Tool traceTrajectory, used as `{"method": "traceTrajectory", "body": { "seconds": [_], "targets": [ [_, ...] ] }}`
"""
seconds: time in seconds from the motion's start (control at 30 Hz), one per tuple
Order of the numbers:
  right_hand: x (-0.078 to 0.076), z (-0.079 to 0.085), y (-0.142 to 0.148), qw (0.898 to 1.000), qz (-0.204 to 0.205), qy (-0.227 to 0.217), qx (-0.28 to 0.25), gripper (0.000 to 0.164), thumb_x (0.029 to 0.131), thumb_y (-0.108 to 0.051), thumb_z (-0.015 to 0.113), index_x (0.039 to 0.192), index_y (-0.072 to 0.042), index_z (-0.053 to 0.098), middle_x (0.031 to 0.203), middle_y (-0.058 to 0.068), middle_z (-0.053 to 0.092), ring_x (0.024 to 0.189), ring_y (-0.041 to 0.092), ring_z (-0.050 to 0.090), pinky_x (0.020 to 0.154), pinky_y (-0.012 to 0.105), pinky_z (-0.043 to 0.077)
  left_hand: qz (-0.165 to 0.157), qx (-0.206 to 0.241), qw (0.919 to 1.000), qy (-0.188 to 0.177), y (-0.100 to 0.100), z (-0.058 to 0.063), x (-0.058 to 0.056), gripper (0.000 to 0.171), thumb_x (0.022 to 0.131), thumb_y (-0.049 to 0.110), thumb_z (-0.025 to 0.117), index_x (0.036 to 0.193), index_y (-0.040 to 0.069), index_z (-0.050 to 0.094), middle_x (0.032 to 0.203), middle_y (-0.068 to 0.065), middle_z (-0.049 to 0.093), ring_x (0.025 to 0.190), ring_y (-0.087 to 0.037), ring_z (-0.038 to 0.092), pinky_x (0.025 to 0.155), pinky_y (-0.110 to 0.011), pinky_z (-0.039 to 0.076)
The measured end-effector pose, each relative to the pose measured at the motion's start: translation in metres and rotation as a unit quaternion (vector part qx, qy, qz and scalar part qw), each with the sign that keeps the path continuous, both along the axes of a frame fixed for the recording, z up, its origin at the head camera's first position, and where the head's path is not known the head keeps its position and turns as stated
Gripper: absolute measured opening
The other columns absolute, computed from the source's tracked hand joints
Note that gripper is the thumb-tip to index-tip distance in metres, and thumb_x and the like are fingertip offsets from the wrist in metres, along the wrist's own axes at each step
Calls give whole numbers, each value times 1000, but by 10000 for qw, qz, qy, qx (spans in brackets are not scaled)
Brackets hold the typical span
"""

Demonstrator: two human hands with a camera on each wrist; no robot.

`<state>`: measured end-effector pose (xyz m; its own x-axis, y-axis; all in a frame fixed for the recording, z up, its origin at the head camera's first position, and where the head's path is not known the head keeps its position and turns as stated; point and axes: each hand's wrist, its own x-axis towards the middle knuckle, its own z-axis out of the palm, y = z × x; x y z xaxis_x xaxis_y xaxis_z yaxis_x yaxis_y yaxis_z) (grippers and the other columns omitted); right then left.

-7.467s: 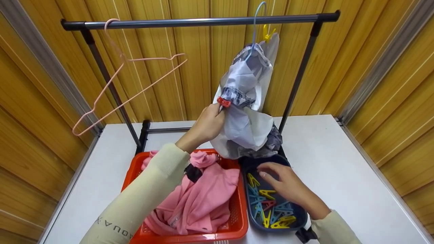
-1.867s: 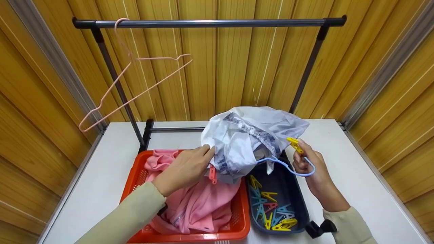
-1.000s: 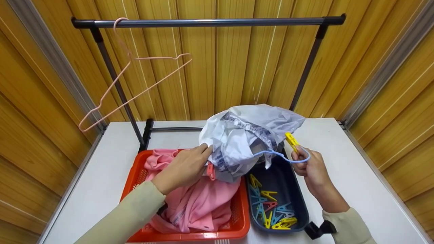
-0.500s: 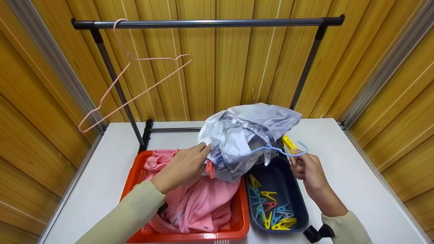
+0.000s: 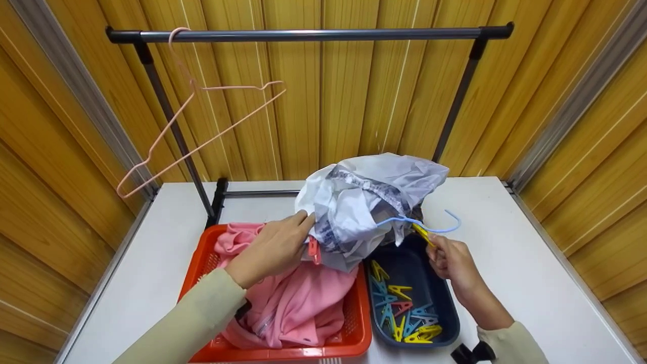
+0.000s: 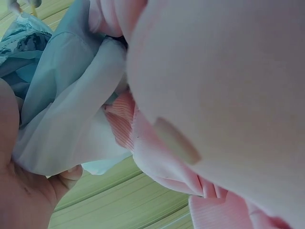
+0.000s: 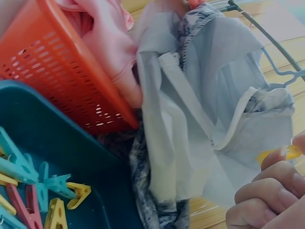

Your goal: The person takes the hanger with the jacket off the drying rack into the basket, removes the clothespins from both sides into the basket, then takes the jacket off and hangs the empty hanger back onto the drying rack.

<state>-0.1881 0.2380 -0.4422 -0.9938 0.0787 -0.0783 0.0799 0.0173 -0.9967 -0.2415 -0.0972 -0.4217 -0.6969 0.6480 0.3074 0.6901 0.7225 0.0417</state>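
A bunched white garment [image 5: 349, 212] with grey patterned trim is held up over the basket and the bin. My left hand [image 5: 273, 250] grips its left side, right by a red clothespin [image 5: 314, 250] clipped there. In the left wrist view, fingers and thumb close on the white cloth [image 6: 71, 109]. My right hand [image 5: 457, 263] pinches a yellow clothespin [image 5: 423, 235], whose tip is at the garment's right edge. Above it, the blue hanger [image 5: 440, 231] pokes out of the garment, its hook free of my fingers. An open zipper [image 7: 188, 98] shows in the right wrist view.
A red basket [image 5: 366, 323] holds pink clothing [image 5: 308, 308]. Beside it, a dark blue bin [image 5: 450, 303] contains several yellow, blue and red clothespins. Behind stands a black rack [image 5: 323, 35] with a pink hanger [image 5: 232, 119] on its rail, against wood-patterned walls.
The garment on its blue hanger came off the rail and down over the basket and bin. Since then, my right hand has left the hanger hook and brought the yellow clothespin left to the garment.
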Motion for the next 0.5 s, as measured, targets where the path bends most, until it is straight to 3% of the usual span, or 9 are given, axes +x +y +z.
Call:
{"method": "traceTrajectory", "body": {
  "seconds": [0.3,0.5],
  "targets": [
    [-1,-13,2,9976,142,-430,531,45,100,-25,48,59,-8,42,49,-7,28,41,5,24,42,18,21,-19,1,9999,-102,0,1,-2,41,94,23,56,132,10,49,102,-6,56,78,-20,58,64,-40,52],
    [-1,-23,4,9926,551,-780,752,47,98,-34,52,59,-10,43,50,-8,29,43,5,24,42,18,22,-5,48,10000,-54,0,0,-1,40,94,21,55,132,10,49,102,-6,57,76,-20,57,64,-40,52]
  ]
}}
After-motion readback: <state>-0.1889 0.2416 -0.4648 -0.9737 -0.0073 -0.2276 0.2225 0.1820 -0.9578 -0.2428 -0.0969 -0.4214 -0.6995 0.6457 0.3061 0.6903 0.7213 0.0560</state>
